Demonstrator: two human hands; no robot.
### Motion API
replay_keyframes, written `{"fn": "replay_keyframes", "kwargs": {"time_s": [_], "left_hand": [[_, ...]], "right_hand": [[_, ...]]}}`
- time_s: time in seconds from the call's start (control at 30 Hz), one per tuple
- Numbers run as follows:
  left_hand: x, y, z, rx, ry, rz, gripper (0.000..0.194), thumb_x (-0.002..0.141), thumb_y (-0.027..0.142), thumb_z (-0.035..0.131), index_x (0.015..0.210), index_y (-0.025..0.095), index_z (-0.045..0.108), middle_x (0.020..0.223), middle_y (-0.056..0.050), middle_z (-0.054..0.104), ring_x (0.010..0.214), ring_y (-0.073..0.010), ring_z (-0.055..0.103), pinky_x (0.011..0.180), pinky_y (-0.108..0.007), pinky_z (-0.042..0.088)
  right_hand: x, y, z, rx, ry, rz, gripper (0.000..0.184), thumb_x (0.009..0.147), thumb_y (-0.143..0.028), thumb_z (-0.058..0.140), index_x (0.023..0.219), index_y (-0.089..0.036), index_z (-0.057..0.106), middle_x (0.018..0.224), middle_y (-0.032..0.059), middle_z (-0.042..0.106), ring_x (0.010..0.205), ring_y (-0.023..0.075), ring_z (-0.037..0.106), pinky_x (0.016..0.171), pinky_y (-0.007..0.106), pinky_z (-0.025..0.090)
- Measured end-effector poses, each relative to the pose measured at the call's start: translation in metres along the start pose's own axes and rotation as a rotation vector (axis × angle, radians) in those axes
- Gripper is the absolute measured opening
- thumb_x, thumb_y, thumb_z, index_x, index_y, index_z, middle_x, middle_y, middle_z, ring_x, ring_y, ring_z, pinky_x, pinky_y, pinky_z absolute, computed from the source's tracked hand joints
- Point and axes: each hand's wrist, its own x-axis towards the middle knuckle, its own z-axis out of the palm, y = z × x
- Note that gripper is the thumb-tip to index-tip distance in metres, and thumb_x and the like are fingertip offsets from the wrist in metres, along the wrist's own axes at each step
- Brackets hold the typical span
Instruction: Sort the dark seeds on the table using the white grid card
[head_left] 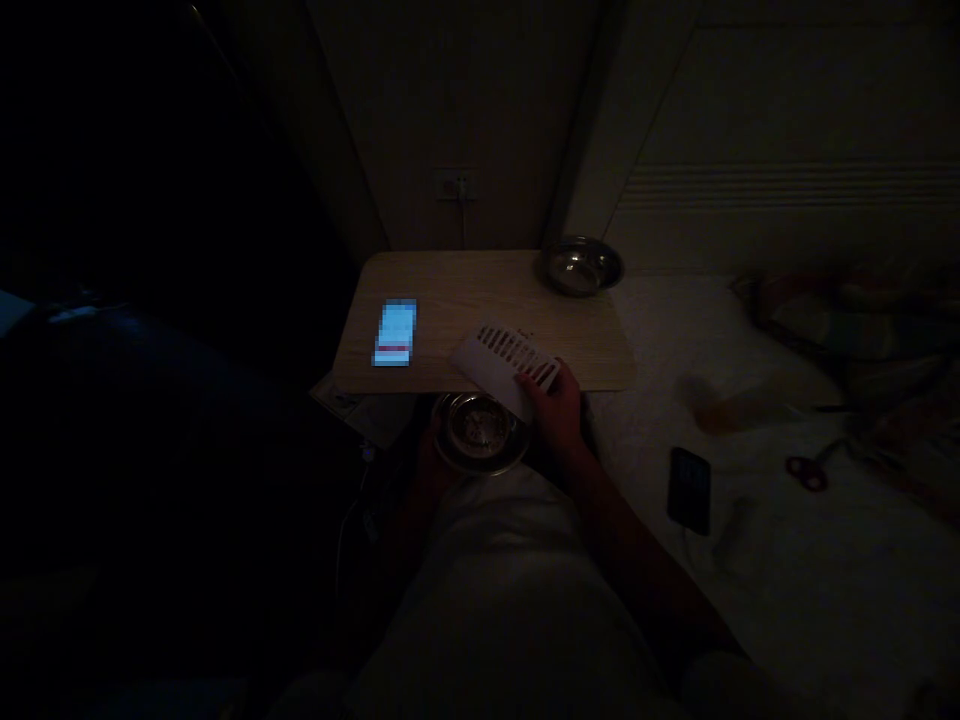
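In the dim light my right hand (557, 405) grips a flat white sheet-like piece with a row of slots (491, 370), tilted over the table's front edge. Its exact kind I cannot make out. My left hand (437, 455) is closed on the left rim of a round metal bowl (517, 450), held just below the table edge in front of my body. Small bits lie in the bottom of the bowl, too dark to name. The slotted piece is above the bowl's far right side.
A lit phone (394, 332) lies on the wooden table (450, 280). Another metal bowl (583, 266) stands at its back right corner. On the white bed to the right are a dark phone (689, 490) and red-handled scissors (807, 474). A cable hangs from the wall socket (455, 185).
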Motion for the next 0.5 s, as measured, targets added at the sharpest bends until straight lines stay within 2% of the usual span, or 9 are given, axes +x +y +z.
{"fn": "replay_keyframes", "kwargs": {"time_s": [0.1, 0.17, 0.5], "left_hand": [[0.003, 0.001, -0.003, -0.009, 0.022, -0.019, 0.041, 0.080, 0.041, 0.051, 0.108, 0.014, 0.062, 0.105, -0.010, 0.068, 0.123, -0.0285, 0.045, 0.103, -0.043, 0.033], [0.003, 0.001, -0.003, -0.003, 0.016, -0.027, 0.048, 0.080, 0.043, 0.050, 0.115, 0.013, 0.059, 0.111, -0.010, 0.066, 0.124, -0.0287, 0.044, 0.104, -0.044, 0.032], [-0.003, 0.000, -0.003, 0.055, -0.020, 0.042, 0.049, 0.078, 0.045, 0.052, 0.112, 0.011, 0.061, 0.113, -0.011, 0.065, 0.122, -0.0298, 0.046, 0.103, -0.045, 0.033]], "right_hand": [[-0.012, -0.009, 0.006, -0.107, -0.115, -0.009, 0.024, 0.070, -0.038, 0.062, 0.072, -0.018, 0.050, 0.062, -0.0040, 0.052, 0.056, 0.0101, 0.046, 0.051, 0.021, 0.036], [-0.017, -0.013, 0.007, -0.204, -0.138, -0.027, 0.024, 0.072, -0.038, 0.060, 0.066, -0.019, 0.046, 0.055, -0.0058, 0.047, 0.051, 0.0090, 0.042, 0.048, 0.020, 0.031], [-0.021, -0.009, -0.008, -0.347, -0.041, -0.016, 0.015, 0.072, -0.033, 0.055, 0.068, -0.019, 0.051, 0.057, -0.0030, 0.053, 0.053, 0.0108, 0.046, 0.051, 0.022, 0.034]]}}
